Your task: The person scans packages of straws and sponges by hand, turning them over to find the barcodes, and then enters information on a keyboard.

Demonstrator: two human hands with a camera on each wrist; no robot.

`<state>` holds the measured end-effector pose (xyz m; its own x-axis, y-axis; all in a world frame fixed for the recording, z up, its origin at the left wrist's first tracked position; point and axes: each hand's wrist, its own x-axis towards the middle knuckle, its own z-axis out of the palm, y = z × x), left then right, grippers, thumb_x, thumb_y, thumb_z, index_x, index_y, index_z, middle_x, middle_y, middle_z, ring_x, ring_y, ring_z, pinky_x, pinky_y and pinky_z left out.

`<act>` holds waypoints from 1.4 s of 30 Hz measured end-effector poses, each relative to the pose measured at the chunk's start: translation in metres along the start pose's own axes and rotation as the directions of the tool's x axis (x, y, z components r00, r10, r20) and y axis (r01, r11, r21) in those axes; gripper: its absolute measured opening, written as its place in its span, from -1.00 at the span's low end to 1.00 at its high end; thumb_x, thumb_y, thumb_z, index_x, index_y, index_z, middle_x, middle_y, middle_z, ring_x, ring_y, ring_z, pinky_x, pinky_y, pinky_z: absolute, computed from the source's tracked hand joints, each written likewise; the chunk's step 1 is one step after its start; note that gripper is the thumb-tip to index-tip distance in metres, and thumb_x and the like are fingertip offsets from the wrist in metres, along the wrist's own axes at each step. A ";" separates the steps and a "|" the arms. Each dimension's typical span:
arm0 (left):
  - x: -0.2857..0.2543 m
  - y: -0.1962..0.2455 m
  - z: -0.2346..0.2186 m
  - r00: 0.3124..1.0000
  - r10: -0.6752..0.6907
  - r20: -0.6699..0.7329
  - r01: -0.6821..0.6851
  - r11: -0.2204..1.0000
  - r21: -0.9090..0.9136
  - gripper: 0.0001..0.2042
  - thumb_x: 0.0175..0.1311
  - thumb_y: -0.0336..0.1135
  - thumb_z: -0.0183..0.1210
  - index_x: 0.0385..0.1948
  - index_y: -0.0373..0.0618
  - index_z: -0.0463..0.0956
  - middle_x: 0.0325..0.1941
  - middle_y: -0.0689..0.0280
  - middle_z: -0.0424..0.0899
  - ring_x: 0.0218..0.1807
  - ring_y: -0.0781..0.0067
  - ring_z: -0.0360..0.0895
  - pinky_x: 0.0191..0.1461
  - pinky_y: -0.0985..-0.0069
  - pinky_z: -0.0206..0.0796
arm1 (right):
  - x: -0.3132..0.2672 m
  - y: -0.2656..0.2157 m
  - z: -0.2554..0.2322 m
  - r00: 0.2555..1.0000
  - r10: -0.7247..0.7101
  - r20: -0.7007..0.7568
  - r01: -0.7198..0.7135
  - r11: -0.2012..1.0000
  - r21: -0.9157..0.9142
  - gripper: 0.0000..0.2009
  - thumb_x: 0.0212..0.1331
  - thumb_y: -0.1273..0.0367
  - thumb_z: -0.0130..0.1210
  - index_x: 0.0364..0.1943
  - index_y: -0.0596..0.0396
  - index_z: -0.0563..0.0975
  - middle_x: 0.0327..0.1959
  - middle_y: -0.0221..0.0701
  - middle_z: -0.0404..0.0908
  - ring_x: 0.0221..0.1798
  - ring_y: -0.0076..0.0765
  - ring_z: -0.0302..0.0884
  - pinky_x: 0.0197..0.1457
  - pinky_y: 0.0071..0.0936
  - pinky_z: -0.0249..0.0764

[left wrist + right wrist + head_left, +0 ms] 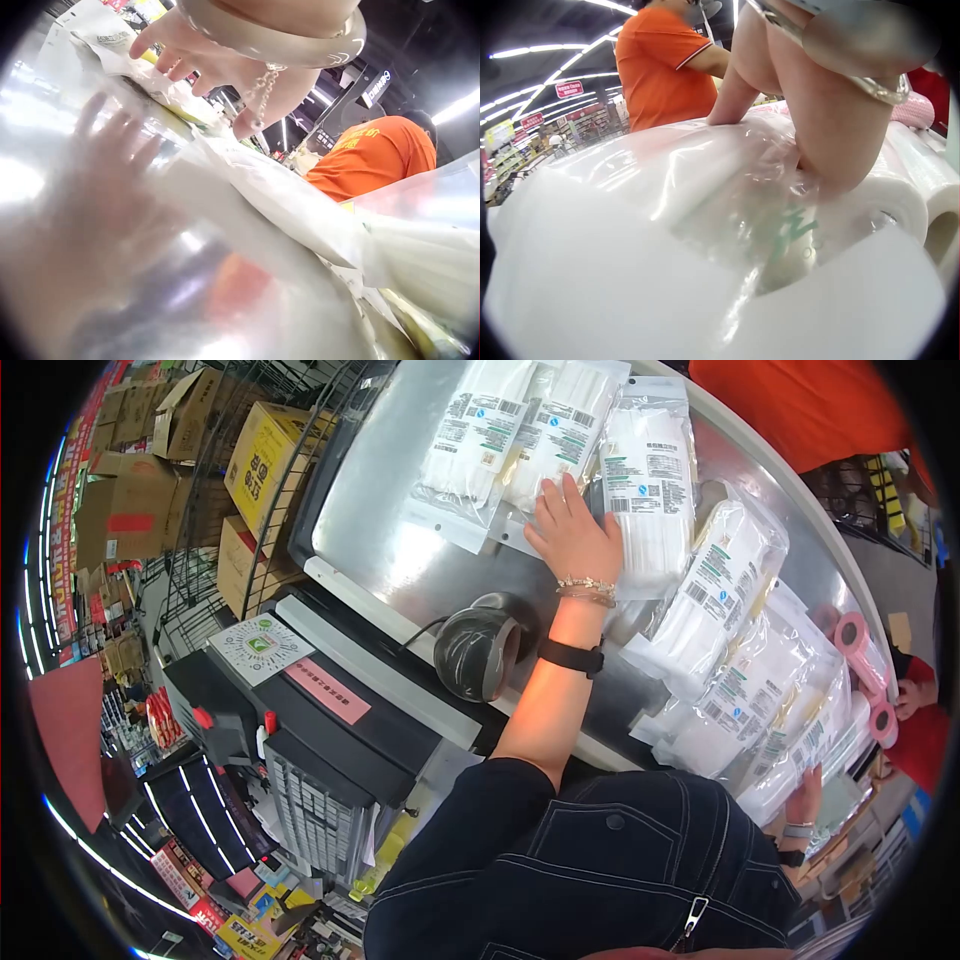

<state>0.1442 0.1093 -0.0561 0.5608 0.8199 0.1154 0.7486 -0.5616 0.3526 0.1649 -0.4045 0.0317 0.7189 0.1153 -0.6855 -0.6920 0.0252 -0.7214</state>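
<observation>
Clear bags of white goods with printed labels lie in a row on a metal counter [390, 550]. My left hand [582, 545], fingers spread, touches the lower end of one bag [565, 425], beside another bag [650, 490]. In the left wrist view the left hand [225, 71] reaches over the bags, its fingers straight and apart. At the row's lower right end, my right hand [806, 798] is partly hidden by a bag [800, 755]. Close up in the right wrist view, the right hand [802, 97] grips crinkled clear plastic [735, 195] between thumb and fingers.
A dark scanner [478, 652] stands by the counter's near edge, left of my forearm. Pink rolls [858, 640] lie at the right end. A person in orange [800, 405] stands across the counter, and another person's hand [912, 698] is at the right. Cartons [130, 510] are at the left.
</observation>
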 end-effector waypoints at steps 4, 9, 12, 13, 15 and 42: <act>0.004 0.003 -0.014 0.985 -0.047 0.167 0.053 0.998 -0.030 -0.33 -0.09 -0.12 0.13 0.11 -0.21 0.14 0.16 0.01 0.16 0.16 0.04 0.11 0.13 0.10 -0.07 | 0.000 -0.004 0.008 1.000 -0.008 0.017 0.008 1.000 -0.006 -0.48 0.09 0.47 -0.09 0.18 0.13 0.07 0.09 -0.31 0.30 0.10 -0.32 0.31 0.15 -0.38 0.27; 0.009 -0.001 -0.001 0.996 -0.023 -0.090 0.024 1.000 0.011 -0.34 -0.15 -0.23 0.20 0.09 -0.17 0.17 0.16 -0.01 0.15 0.21 -0.03 0.06 0.20 0.06 -0.12 | 0.002 -0.001 0.005 1.000 -0.023 0.005 0.023 1.000 -0.009 -0.47 0.06 0.46 -0.05 0.17 0.13 0.09 0.08 -0.32 0.31 0.09 -0.31 0.31 0.14 -0.38 0.28; 0.010 -0.004 0.000 0.999 -0.028 -0.033 0.027 0.999 -0.030 -0.32 -0.18 -0.25 0.23 0.09 -0.16 0.16 0.16 -0.03 0.13 0.24 -0.07 0.00 0.22 0.04 -0.15 | 0.001 -0.004 0.008 1.000 -0.007 0.021 0.007 1.000 -0.005 -0.46 0.05 0.46 -0.06 0.17 0.12 0.09 0.09 -0.31 0.31 0.10 -0.31 0.31 0.14 -0.37 0.28; 0.007 -0.003 -0.001 0.999 -0.033 -0.038 0.032 0.999 -0.034 -0.32 -0.18 -0.25 0.23 0.09 -0.16 0.16 0.16 -0.03 0.13 0.24 -0.07 0.00 0.22 0.04 -0.15 | 0.001 -0.005 0.007 1.000 -0.008 0.006 0.008 1.000 -0.011 -0.46 0.05 0.47 -0.06 0.17 0.12 0.09 0.09 -0.32 0.31 0.10 -0.30 0.31 0.14 -0.37 0.28; -0.003 0.001 -0.006 1.000 -0.007 0.019 0.007 1.000 0.026 -0.29 -0.17 -0.19 0.23 0.11 -0.14 0.15 0.16 -0.05 0.13 0.22 -0.06 0.03 0.20 0.01 -0.15 | 0.001 -0.008 0.012 1.000 -0.005 0.025 0.005 1.000 -0.007 -0.46 0.04 0.47 -0.06 0.18 0.12 0.09 0.08 -0.32 0.31 0.09 -0.30 0.31 0.14 -0.37 0.29; -0.005 0.008 -0.008 0.983 0.179 0.044 -0.169 0.972 -0.165 -0.36 -0.25 -0.36 0.03 0.10 -0.10 0.22 0.14 0.03 0.15 0.16 -0.02 0.05 0.18 0.09 -0.12 | 0.005 -0.017 0.021 0.997 0.041 0.060 -0.038 0.997 -0.062 -0.44 0.02 0.45 0.01 0.16 0.12 0.09 0.04 -0.33 0.35 0.03 -0.34 0.38 0.09 -0.39 0.36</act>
<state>0.1442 0.1014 -0.0461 0.7007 0.7005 0.1355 0.5741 -0.6663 0.4759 0.1784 -0.3834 0.0427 0.6843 0.1761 -0.7076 -0.7132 -0.0404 -0.6998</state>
